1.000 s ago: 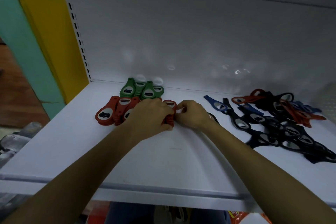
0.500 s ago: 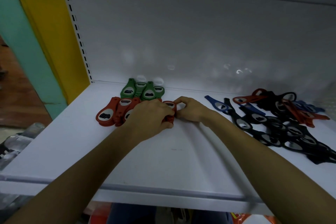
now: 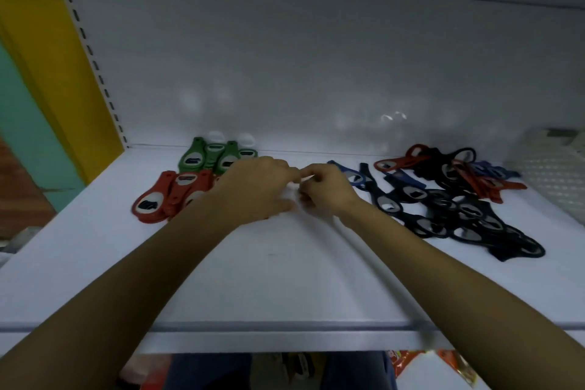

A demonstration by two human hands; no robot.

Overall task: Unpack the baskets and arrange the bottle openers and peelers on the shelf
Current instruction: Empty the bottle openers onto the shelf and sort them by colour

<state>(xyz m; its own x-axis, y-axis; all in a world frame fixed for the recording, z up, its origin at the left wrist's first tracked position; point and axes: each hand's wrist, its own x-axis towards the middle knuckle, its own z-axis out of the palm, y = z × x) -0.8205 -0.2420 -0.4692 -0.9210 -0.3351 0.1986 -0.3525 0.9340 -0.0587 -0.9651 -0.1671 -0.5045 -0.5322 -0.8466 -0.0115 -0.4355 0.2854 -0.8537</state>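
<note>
**A:** Red bottle openers (image 3: 171,196): where are they?

**B:** Rowed on the shelf (image 3: 285,279), left side, in front of the green openers (image 3: 215,157). The end piece that showed between the hands half a second ago is now covered.

**A:** Hands?

**B:** Left hand (image 3: 253,190) and right hand (image 3: 323,190) meet at the fingertips, fingers curled. I cannot tell what they hold. The row is probably nearly done, and the dark pile (image 3: 459,209) is unsorted.
</note>
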